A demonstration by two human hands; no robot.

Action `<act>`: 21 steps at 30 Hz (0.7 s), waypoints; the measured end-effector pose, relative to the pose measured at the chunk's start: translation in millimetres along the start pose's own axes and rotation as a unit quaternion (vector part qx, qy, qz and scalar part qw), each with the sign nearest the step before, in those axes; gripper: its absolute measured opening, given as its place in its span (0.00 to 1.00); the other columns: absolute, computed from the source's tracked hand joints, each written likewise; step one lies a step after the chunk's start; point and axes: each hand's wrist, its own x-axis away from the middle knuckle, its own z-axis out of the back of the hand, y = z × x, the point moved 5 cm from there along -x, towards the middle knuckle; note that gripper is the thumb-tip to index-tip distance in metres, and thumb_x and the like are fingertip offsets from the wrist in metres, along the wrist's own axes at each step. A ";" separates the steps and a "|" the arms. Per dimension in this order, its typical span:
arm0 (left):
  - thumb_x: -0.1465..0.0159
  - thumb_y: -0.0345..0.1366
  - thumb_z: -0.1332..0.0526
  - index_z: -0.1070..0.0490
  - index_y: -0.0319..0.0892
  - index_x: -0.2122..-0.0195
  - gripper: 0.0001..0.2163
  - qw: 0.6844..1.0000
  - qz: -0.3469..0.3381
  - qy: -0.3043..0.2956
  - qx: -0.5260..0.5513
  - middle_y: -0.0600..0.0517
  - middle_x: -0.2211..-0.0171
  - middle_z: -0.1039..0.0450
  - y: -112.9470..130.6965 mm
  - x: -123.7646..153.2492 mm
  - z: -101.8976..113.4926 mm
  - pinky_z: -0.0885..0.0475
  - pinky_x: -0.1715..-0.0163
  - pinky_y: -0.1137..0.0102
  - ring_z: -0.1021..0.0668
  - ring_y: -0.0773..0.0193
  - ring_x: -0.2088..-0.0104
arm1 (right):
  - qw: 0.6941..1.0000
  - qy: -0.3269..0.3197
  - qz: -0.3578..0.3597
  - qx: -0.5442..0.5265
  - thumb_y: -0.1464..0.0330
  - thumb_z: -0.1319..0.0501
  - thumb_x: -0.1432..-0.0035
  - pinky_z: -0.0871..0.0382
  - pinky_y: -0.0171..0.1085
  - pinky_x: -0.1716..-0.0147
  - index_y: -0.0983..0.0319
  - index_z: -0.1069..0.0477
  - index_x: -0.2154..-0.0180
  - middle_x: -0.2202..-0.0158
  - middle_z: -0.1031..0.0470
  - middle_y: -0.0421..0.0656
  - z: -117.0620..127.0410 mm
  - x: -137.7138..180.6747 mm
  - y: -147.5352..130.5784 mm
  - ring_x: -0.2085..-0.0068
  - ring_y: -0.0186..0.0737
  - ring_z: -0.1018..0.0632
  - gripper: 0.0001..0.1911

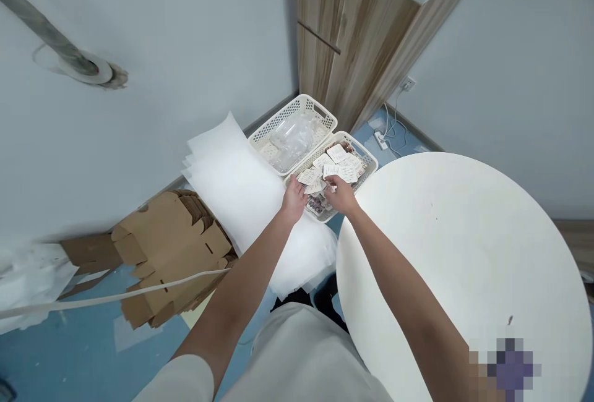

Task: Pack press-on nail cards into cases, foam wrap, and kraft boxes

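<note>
Both my arms reach down to a white plastic basket (366, 158) on the floor, filled with several small white cards (338, 170). My left hand (294, 199) rests at the basket's near left rim, its fingers curled onto a card (307, 177). My right hand (341, 195) is inside the basket's near end, fingers closed on cards; what exactly they pinch is hidden. A second white basket (320, 108) with clear plastic pieces (292, 139) stands just behind it.
A round white table (464, 253) is at my right. A stack of white foam sheets (232, 185) lies left of the baskets, and flattened cardboard boxes (167, 247) lie further left. A wooden cabinet (352, 37) stands behind, with a power strip (381, 140) on the blue floor.
</note>
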 end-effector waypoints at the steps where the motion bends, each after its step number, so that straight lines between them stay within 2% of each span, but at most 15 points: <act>1: 0.41 0.59 0.57 0.43 0.48 0.43 0.30 1.000 0.000 -0.007 0.003 0.52 0.38 0.49 0.5 -4.0 -0.2 0.42 0.45 0.66 0.46 0.61 0.38 | 1.000 -0.007 -0.009 -0.005 0.73 0.45 0.56 0.33 0.41 0.58 0.61 0.35 0.55 0.57 0.28 0.44 -3.6 -8.8 -1.0 0.58 0.41 0.28 0.23; 9: 0.41 0.58 0.58 0.43 0.49 0.44 0.29 1.000 0.005 0.003 -0.005 0.53 0.39 0.47 1.5 -16.3 -0.3 0.42 0.45 0.66 0.47 0.60 0.38 | 0.997 -0.067 -0.027 0.023 0.77 0.44 0.57 0.34 0.40 0.59 0.62 0.39 0.51 0.55 0.30 0.48 -28.5 -48.6 -5.5 0.55 0.44 0.29 0.28; 15: 0.41 0.58 0.56 0.44 0.48 0.43 0.29 1.000 0.013 0.008 0.021 0.52 0.39 0.49 1.5 -16.7 2.0 0.44 0.44 0.67 0.48 0.62 0.38 | 0.997 -0.068 -0.031 0.013 0.75 0.44 0.56 0.34 0.40 0.60 0.62 0.39 0.52 0.58 0.28 0.46 -39.7 -49.3 -4.1 0.59 0.42 0.27 0.25; 21: 0.42 0.59 0.55 0.40 0.46 0.46 0.29 0.999 0.008 0.005 0.051 0.51 0.39 0.48 3.2 -11.5 -0.2 0.44 0.44 0.68 0.47 0.61 0.38 | 0.998 -0.041 -0.038 -0.025 0.76 0.46 0.57 0.33 0.39 0.60 0.62 0.38 0.53 0.58 0.28 0.45 -34.6 -41.7 0.4 0.59 0.40 0.27 0.25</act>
